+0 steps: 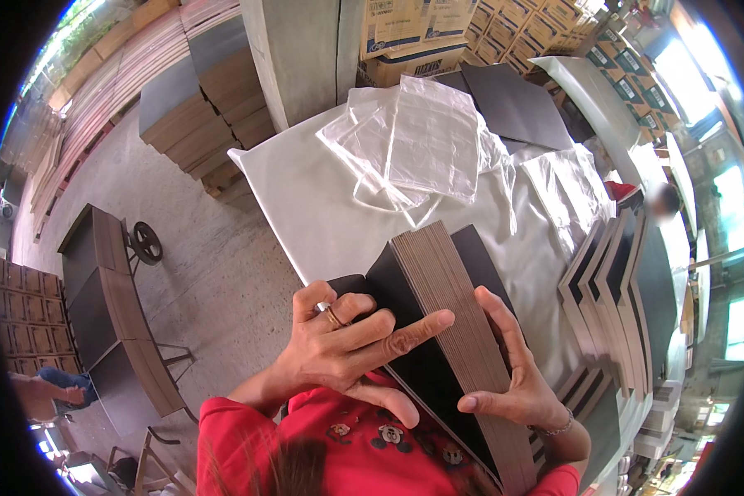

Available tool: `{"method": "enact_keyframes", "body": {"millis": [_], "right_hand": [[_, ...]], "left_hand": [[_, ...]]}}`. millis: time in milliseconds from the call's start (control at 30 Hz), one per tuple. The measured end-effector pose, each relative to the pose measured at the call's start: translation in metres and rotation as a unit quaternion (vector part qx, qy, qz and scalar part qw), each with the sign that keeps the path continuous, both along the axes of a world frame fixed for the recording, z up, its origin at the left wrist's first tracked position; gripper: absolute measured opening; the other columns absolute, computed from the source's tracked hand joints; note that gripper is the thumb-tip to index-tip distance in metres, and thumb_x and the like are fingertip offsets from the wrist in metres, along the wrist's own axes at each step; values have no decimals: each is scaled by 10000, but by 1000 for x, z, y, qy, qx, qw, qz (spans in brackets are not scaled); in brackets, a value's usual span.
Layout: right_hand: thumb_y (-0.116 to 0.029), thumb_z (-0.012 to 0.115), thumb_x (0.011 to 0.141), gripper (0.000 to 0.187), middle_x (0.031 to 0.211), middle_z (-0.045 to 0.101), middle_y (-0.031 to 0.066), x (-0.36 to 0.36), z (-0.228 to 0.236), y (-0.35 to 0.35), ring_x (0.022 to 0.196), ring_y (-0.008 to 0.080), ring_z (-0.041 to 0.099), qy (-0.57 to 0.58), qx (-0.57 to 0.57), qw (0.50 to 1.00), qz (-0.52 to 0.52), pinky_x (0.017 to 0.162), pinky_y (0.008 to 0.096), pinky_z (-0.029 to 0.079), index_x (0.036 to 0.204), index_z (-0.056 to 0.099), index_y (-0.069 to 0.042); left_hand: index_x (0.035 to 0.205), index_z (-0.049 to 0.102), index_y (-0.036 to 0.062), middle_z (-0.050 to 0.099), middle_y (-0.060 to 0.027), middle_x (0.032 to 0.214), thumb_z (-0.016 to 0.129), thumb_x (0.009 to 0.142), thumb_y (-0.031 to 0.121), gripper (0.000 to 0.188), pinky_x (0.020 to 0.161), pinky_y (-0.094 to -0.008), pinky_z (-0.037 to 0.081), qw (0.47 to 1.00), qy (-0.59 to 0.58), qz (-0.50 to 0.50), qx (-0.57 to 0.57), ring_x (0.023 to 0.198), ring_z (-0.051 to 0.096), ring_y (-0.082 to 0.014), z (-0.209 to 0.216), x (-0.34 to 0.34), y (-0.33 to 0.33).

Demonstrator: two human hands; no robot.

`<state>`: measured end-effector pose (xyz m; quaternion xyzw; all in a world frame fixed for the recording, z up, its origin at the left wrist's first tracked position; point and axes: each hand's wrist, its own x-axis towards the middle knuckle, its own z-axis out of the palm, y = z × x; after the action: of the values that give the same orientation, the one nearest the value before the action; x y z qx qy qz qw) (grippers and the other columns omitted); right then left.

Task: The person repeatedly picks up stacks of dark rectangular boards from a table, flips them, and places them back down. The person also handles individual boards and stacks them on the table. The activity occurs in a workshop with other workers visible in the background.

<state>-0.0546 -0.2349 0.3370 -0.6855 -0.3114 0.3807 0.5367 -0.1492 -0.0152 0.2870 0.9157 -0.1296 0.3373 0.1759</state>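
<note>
A thick stack of brown-edged boards with black faces (463, 331) stands on edge in front of me, leaning against my body. My right hand (512, 372) straddles it, thumb on the brown edges and fingers along the far right side. My left hand (360, 343) is over the stack's left black face, index finger stretched onto the edges and thumb apart. Its other fingers are bent, with a ring on one and a small silvery bit showing near another; I cannot make out what that bit is.
A white-covered table (293, 190) lies ahead, bearing clear plastic bags (434, 140) and dark sheets (517, 103). Angled stacks of boards (616, 289) stand at the right. More board stacks sit on a cart (116, 306) at left and beside a pillar (302, 58). Cartons (417, 25) rise behind.
</note>
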Motion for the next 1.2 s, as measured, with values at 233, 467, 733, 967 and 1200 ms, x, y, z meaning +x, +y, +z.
{"method": "enact_keyframes", "body": {"millis": [233,467,733,967,1200], "right_hand": [[-265,828,700,1059,1439,285,145,2,3,-3,1326,238,312,3,-18,1000,-11,1088,372,245,1473,133,-65],[-272,829,698,1063,1429,296,144,4,1,-5,1318,239,320,-1,-14,1000,-10,1084,374,250,1475,131,-75],[-262,825,705,1054,1416,307,144,4,3,-3,1315,236,324,9,-7,1000,-11,1083,375,257,1475,129,-74],[-243,820,712,1050,1418,307,156,3,2,-3,1318,244,328,18,2,1000,-12,1088,380,252,1475,121,-69],[-227,784,756,999,1419,307,154,2,1,-4,1307,233,341,57,22,998,-26,1080,374,261,1474,112,-56]], "left_hand": [[1122,696,230,362,57,702,333,458,874,994,721,-339,205,999,19,33,7,687,373,-118,0,-6,-5],[1133,688,241,403,65,719,352,509,871,949,736,-345,216,999,28,42,8,708,392,-114,2,-4,-7],[1134,687,248,415,70,722,349,530,876,935,759,-349,221,998,35,46,19,712,395,-115,2,-6,-6],[1209,641,229,354,37,748,450,560,812,893,792,-352,220,999,22,30,-16,733,371,-127,-5,-9,-6],[975,689,202,428,2,811,491,611,797,725,786,-360,297,991,-105,21,-80,830,458,-138,-11,-2,-4]]}}
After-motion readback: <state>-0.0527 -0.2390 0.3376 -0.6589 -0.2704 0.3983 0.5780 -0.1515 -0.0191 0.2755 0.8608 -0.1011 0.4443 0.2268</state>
